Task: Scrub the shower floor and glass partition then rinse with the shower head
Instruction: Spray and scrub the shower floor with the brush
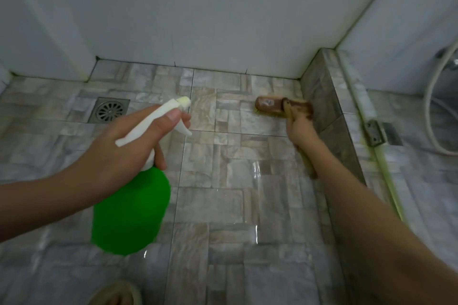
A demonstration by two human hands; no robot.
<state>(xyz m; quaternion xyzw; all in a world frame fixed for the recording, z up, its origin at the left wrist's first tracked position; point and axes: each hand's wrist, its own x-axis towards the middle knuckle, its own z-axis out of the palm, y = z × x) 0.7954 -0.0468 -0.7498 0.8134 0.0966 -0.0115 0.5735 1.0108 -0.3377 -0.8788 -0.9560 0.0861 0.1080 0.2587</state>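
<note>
My left hand (pixel 128 148) grips the white trigger head of a green spray bottle (pixel 131 210), held above the wet stone-pattern shower floor (pixel 223 195) with its nozzle pointing away from me. My right hand (pixel 301 130) holds the wooden handle of a brown scrub brush (pixel 270 104). The brush head lies bristles-down on the floor at the far right corner, next to the tiled curb (pixel 329 111). The glass partition (pixel 396 32) rises from that curb on the right.
A square metal drain (pixel 109 109) sits in the floor at the far left. White walls close the back. Beyond the glass, a white shower hose (pixel 431 106) loops down, and a metal hinge (pixel 374 132) sits on the curb. My sandalled foot (pixel 116 294) shows at the bottom edge.
</note>
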